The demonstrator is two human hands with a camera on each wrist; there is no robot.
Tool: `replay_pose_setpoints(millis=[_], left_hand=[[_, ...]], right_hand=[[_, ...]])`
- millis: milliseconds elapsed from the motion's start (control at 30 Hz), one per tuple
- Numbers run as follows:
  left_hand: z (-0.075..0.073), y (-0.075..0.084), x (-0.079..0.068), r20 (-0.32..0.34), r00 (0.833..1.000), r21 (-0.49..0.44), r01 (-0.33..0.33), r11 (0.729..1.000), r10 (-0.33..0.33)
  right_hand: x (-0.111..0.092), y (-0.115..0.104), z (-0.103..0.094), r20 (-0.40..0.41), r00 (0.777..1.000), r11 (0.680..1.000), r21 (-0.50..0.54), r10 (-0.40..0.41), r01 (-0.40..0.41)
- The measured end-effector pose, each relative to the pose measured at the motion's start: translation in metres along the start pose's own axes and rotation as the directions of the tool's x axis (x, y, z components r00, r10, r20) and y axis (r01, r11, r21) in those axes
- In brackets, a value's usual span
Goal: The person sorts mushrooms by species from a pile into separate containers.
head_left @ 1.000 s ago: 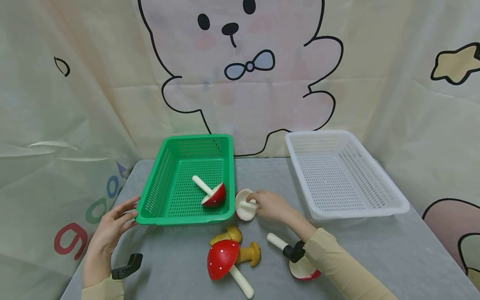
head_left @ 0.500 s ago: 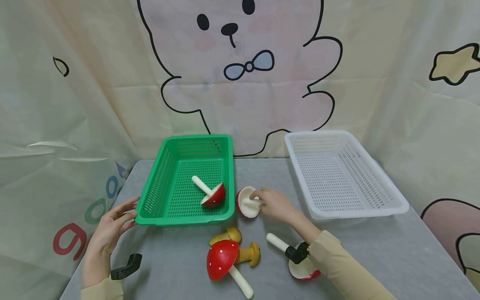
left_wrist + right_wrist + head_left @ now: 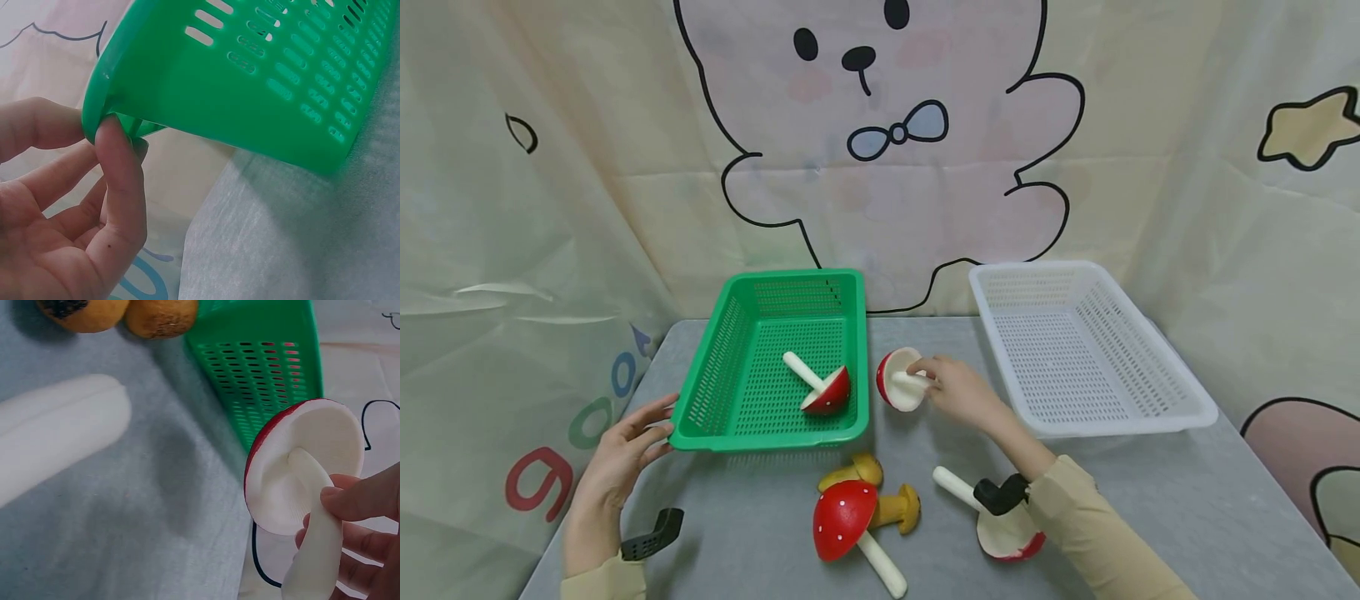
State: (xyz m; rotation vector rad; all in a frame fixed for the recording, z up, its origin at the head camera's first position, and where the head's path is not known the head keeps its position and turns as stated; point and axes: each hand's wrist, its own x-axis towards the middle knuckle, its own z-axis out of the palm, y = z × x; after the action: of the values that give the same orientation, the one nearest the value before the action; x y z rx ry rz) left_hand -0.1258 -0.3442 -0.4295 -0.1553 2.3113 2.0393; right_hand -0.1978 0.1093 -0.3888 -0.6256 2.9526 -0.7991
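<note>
My right hand (image 3: 961,393) holds a toy mushroom (image 3: 897,385) by its white stem, thumb and fingers around it. The mushroom's red cap points left and its pale underside faces the hand; in the right wrist view it hangs above the table beside the green basket. With thumb and fingers, my left hand (image 3: 621,458) pinches the rim of the green basket (image 3: 767,442) at its near left corner. Inside that basket lies another red-capped mushroom (image 3: 827,393), stem toward the upper left.
A white basket (image 3: 1097,421) stands at the right. In front of the green basket lie a red mushroom (image 3: 844,518) and two yellow-brown mushrooms (image 3: 897,510). Another red-capped mushroom (image 3: 1006,533) lies below my right forearm, partly covered by the black wrist device (image 3: 1002,495).
My right hand has lifted the mushroom and moved it up and slightly to the right in the head view. My left hand has stayed at the basket's rim.
</note>
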Motion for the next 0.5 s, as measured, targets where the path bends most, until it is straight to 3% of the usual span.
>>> replay_pose_setpoints(millis=[500], left_hand=[[0.0, 0.0, 0.0, -0.004, 1.0, -0.002, 0.004, 1.0, -0.004]], right_hand=[[0.001, -0.011, -0.027, -0.084, 0.996, 1.0, -0.015, 0.02, -0.022]])
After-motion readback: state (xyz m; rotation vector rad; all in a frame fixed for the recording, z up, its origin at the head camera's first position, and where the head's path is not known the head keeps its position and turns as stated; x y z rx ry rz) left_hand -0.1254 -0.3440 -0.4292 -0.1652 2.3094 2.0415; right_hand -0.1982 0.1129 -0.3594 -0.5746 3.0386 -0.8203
